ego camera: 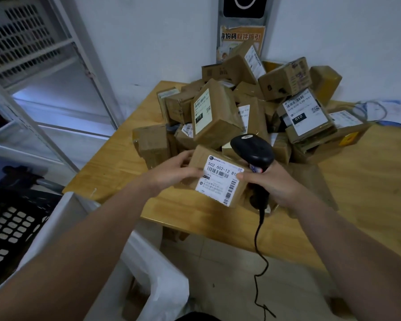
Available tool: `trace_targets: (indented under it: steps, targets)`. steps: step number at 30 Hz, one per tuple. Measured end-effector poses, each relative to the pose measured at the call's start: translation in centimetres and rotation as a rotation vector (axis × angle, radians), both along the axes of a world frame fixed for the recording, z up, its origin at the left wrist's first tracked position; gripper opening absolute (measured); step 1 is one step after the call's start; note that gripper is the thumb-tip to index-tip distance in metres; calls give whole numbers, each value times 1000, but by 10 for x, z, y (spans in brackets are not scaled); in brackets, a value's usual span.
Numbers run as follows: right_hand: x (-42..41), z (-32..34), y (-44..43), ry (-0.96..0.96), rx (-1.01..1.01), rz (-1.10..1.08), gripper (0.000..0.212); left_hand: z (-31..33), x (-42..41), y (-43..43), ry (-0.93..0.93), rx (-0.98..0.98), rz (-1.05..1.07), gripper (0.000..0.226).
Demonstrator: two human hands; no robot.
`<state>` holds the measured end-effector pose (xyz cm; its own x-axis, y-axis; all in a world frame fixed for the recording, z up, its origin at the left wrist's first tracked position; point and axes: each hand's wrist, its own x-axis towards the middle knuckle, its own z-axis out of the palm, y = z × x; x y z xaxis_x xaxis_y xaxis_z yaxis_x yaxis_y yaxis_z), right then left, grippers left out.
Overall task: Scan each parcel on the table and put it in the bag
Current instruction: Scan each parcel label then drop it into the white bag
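A small brown parcel with a white barcode label facing up is held just above the wooden table's near edge. My left hand grips its left side. My right hand grips the handle of a black barcode scanner, and its fingertips touch the parcel's right edge. The scanner's head sits above the parcel's far right corner; its cable hangs down toward the floor. A white bag stands open below the table's left corner, with brown parcels inside.
Several labelled cardboard parcels are heaped across the back of the table, up to the white wall. A black perforated crate and white metal shelving stand at the left. Papers and a cable lie at the far right.
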<state>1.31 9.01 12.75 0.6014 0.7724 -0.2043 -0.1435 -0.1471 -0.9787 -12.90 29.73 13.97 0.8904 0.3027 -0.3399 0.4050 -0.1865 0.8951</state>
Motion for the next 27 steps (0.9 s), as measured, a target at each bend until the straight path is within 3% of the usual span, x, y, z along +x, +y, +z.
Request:
trace_targets:
  steps: [3, 5, 10, 16, 19, 22, 27]
  targets:
    - [5, 5, -5, 42, -2, -57, 45, -1, -4, -2, 36, -67, -29, 59]
    - [3, 7, -5, 34, 19, -161, 30, -8, -7, -7, 42, -144, 9, 56]
    - [-18, 6, -6, -71, -23, -432, 21, -39, -10, -22, 6, -207, 295, 46]
    - [-60, -24, -21, -327, -241, -260, 24, -59, -17, -36, -64, -45, 501, 39]
    - [-71, -30, -29, -317, -244, -255, 32, -66, -19, -39, -65, 34, 547, 42]
    - [-76, -27, -35, -244, -238, -274, 21, -72, -24, -42, -82, 74, 568, 43]
    - [-83, -21, -46, -275, -301, -235, 28, -78, -29, -50, -58, 87, 603, 47]
